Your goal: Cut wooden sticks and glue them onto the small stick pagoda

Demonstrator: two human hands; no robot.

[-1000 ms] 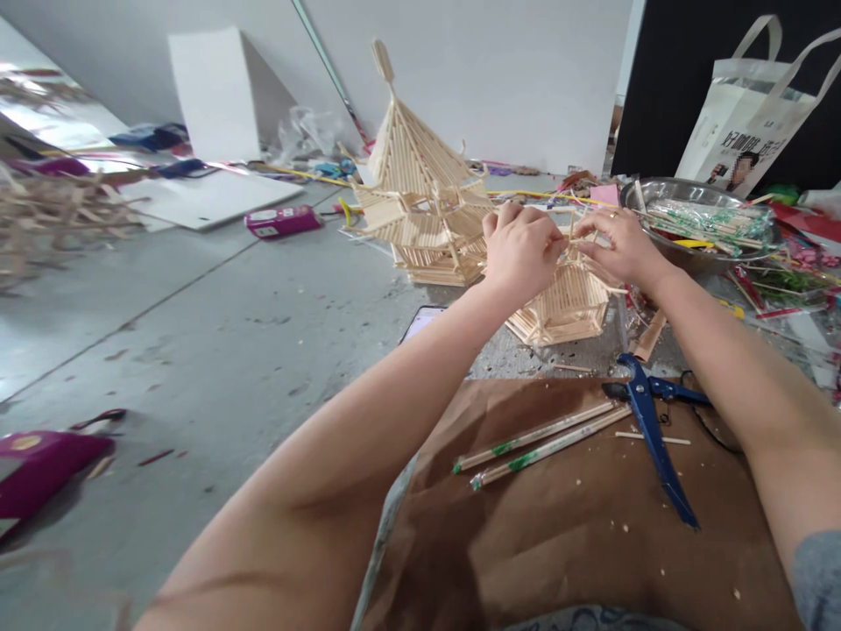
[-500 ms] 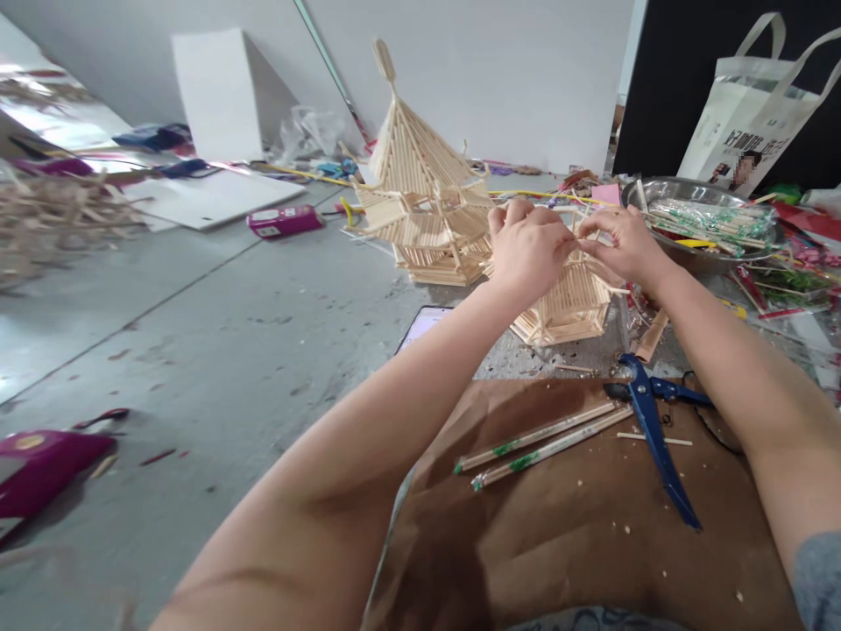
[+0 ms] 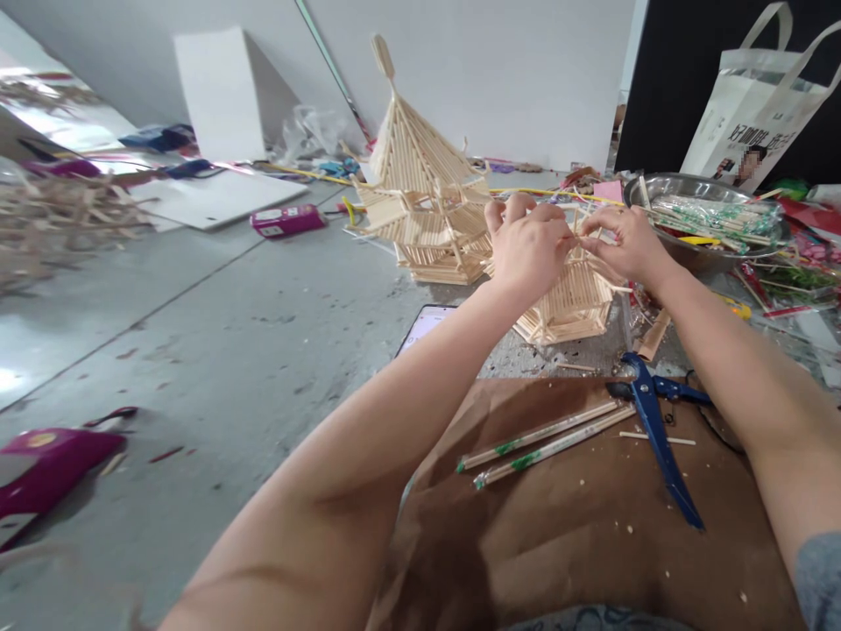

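Note:
A small structure of pale wooden sticks (image 3: 568, 302) stands on the floor in front of me. Over its top are both hands, their fingertips nearly meeting. My left hand (image 3: 527, 244) is closed in a pinch, and what lies between its fingers is too small to name. Thumb and forefinger of my right hand (image 3: 621, 238) are also pinched together at the same spot, their contents unclear. Behind and to the left rises a taller stick tower (image 3: 427, 193) with a pointed roof.
Blue cutters (image 3: 653, 429) and wrapped chopsticks (image 3: 552, 443) lie on brown paper (image 3: 558, 543). A phone (image 3: 424, 324) is beside my left forearm. A metal bowl (image 3: 696, 254) of chopsticks stands at the right, a white bag (image 3: 742, 114) behind it. Purple packs (image 3: 287, 221) lie left.
The view has shifted very slightly. Both hands stay over the small structure, with only slight movement of the fingers.

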